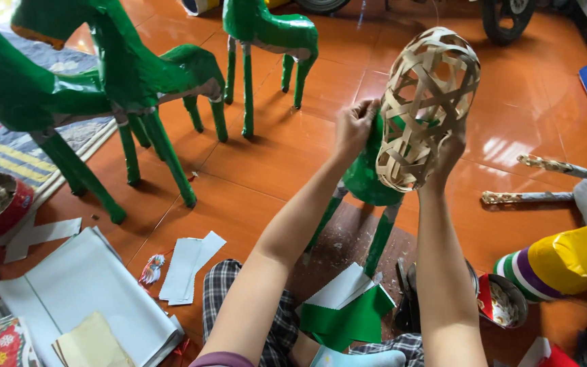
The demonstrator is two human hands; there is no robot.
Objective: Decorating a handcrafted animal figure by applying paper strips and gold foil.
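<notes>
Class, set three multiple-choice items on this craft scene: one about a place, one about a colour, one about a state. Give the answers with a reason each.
1. Where is the woven bamboo frame?
A. flat on the floor
B. held up on the green figure in front of the person
C. inside the red tin

2. What colour covers the standing animal figures?
A. green
B. blue
C. white

3. How is the woven bamboo frame?
A. fully papered
B. crushed flat
C. bare and open-weave

Answers: 1 B, the left hand and right hand grip it above the orange floor tiles. 2 A, glossy green paper wraps them. 3 C, gaps show between its strips.
</notes>
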